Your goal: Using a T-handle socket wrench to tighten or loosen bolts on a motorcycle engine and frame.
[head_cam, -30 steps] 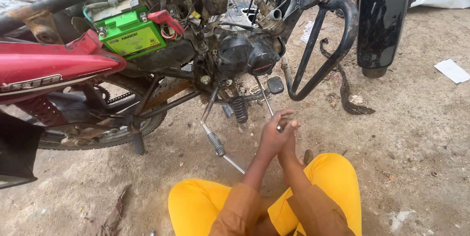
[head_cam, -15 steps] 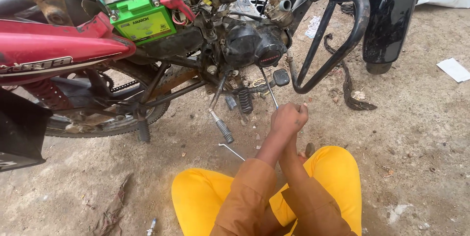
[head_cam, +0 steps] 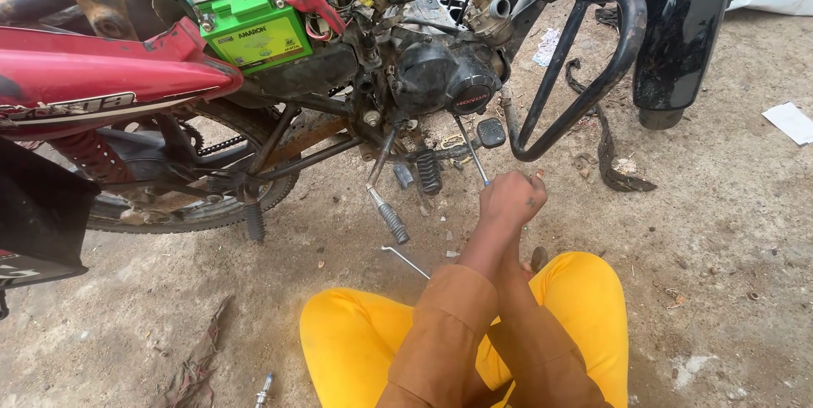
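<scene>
Thin metal rod (head_cam: 471, 147) slanting up and away toward the engine (head_cam: 440, 78), lower end clamped in the fingers (head_cam: 529, 181) of the left hand (head_cam: 511, 199). Right hand hidden behind, state unclear. Forearms extended together over yellow-clad knees (head_cam: 584, 298).

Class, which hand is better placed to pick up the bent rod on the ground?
Left, likely: the rod lies to the left; the left hand is nearest, though gripping a tool.
</scene>
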